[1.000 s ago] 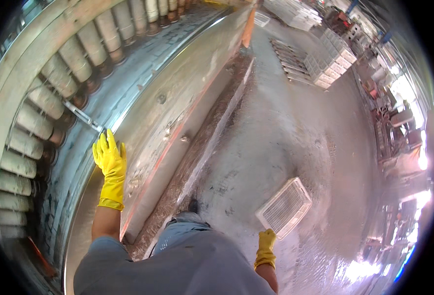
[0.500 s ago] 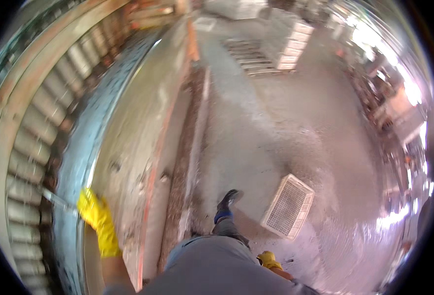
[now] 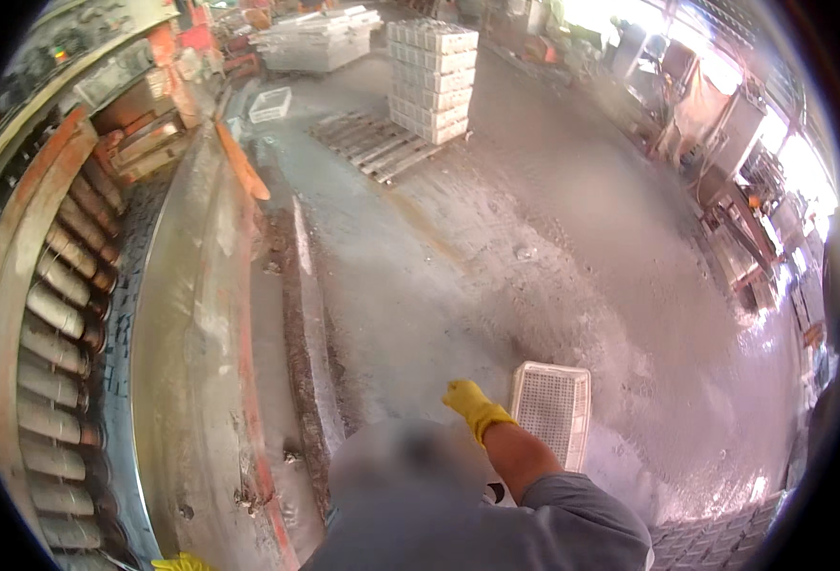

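Observation:
My right hand, in a yellow rubber glove, is raised in front of my body with its fingers curled in. Nothing shows in it. Just beyond it on the wet floor lies a white plastic crate with a mesh bottom, partly covered by my right forearm. Of my left hand, only a bit of yellow glove shows at the lower edge, beside the long metal ledge. Its fingers are cut off by the frame, so what it holds is hidden.
A row of rollers in a frame runs along the left, beside a strip of dark pieces. Ahead, stacked white crates stand on a wooden pallet. Another white crate lies farther left. Machinery lines the right.
My left hand has dropped back to the lower edge; earlier it gripped a thin metal rod by the rollers. My right hand has swung forward and up. The view has shifted, showing more ahead.

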Motion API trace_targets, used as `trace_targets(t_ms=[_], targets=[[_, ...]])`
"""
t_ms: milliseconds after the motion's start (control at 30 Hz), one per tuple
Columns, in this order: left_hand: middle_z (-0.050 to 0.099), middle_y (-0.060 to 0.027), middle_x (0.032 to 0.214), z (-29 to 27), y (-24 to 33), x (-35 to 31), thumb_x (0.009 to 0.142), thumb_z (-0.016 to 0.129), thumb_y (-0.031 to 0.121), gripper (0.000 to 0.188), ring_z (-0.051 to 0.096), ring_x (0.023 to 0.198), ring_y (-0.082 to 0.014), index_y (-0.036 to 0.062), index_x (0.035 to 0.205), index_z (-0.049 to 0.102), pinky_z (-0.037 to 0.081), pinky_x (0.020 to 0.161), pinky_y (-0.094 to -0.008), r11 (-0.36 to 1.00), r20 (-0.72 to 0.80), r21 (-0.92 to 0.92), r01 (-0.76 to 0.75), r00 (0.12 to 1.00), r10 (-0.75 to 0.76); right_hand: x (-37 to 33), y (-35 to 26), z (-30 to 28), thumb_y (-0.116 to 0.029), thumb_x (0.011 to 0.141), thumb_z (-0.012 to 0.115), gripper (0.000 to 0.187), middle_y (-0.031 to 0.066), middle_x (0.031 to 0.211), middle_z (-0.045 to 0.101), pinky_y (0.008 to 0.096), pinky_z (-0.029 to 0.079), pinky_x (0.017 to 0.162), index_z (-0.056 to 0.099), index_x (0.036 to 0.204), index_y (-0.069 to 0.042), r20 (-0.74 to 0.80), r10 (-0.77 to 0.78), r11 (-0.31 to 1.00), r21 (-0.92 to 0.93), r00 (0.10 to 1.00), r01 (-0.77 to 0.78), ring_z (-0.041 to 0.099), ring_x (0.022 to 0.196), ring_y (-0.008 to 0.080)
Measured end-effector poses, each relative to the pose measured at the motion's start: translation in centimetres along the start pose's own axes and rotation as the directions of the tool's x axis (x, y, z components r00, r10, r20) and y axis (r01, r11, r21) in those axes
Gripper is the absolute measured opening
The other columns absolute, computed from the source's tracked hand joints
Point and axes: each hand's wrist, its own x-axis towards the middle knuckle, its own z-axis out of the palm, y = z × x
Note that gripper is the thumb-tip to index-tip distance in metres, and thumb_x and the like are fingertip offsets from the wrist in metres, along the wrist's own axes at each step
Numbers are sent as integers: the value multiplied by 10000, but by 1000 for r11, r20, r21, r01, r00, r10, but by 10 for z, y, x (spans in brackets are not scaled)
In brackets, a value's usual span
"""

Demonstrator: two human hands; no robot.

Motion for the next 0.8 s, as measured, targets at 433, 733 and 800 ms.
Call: trace_targets(t_ms=[433, 733, 800], targets=[[716, -195, 1183, 187, 312, 19, 1022, 551, 440, 473, 683, 1104, -405, 51, 1246, 699, 526, 981, -541, 772, 778, -623, 127, -3, 628, -20, 76, 24, -389, 913, 642, 424, 226, 1157, 749, 486, 545, 1003, 773, 1128, -48, 0, 255, 960, 119, 967, -253, 696, 1108, 420], [745, -213, 1138, 424, 529, 226, 992, 636, 418, 423, 704, 1076, -403, 39, 1148, 739, 544, 956, -514, 724, 734, -657, -209, 40, 678, -44, 89, 8, -217, 738, 840, 303, 96, 816, 734, 376, 570, 706, 775, 969, -32, 107, 873, 400, 400, 475, -825, 705, 763, 229], [752, -217, 1128, 430, 603, 262, 985, 655, 413, 413, 708, 1070, -403, 36, 1126, 748, 548, 951, -508, 703, 697, -697, -141, 92, 711, -10, 80, 14, -226, 732, 821, 340, 116, 881, 757, 377, 580, 761, 805, 1010, -31, -28, 872, 433, 508, 488, -745, 724, 805, 256]])
